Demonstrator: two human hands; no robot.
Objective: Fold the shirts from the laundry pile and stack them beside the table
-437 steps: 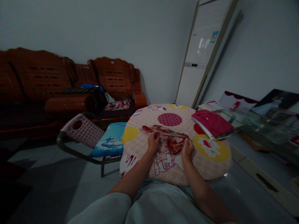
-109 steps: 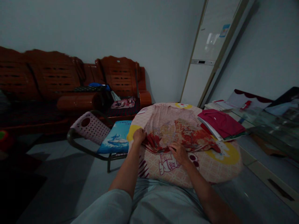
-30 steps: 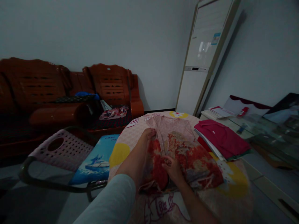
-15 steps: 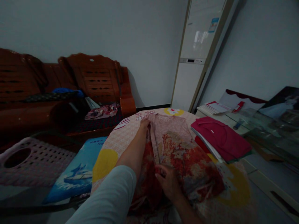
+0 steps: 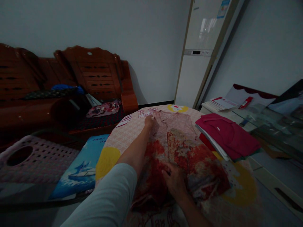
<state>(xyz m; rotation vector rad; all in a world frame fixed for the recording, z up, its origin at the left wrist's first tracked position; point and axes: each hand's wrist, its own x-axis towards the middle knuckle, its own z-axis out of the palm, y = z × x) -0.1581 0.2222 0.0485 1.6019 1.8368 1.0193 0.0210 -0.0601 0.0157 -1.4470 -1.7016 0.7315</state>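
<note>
A pink and red patterned garment [image 5: 187,154] lies spread on a round table covered with a pink patterned cloth [image 5: 123,138]. My left hand [image 5: 149,121] reaches far across and pinches the garment's upper left corner near the collar. My right hand [image 5: 174,181] rests on the lower middle of the garment, fingers curled down onto a fold running lengthways. The left side of the garment lies folded inward over the middle.
A stack of folded clothes topped by a magenta shirt [image 5: 227,135] sits at the table's right. A pink perforated chair [image 5: 35,157] with a blue cushion [image 5: 80,167] stands left. A wooden sofa [image 5: 94,75], a white standing air conditioner [image 5: 201,53] and a glass table [image 5: 272,123] surround.
Over the frames a crumpled red garment was spread out across the table, then its left side was folded inward. In the last second my left hand slid farther up to the collar corner.
</note>
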